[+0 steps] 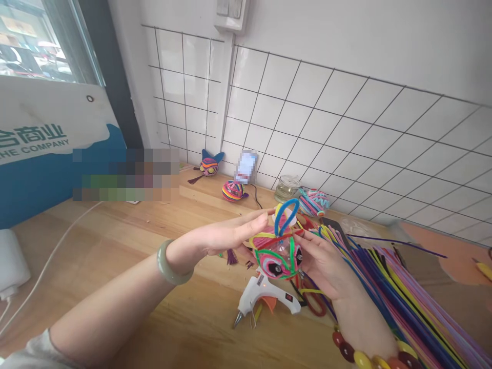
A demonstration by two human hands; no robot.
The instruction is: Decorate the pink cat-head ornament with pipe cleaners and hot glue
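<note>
A round clear ornament wrapped in coloured pipe cleaners (282, 251) is held up over the table, with big black eyes, green and pink trim and a blue loop on top. My left hand (234, 230) grips its left side, the thumb stretched along it and the other fingers partly hidden behind. From the right, my right hand (323, 259) holds it, fingertips near the red strip and the rest behind the ball. Just below lies a white hot glue gun (265, 294), its nozzle pointing down to the left.
Bundled loose pipe cleaners (400, 297) spread over the right side. Along the wall stand a blue-eared ornament (209, 165), a striped ball (232, 191), a phone (246, 166), a glass jar (287, 188) and a pastel ornament (313, 201). A white cable (57, 246) crosses the left.
</note>
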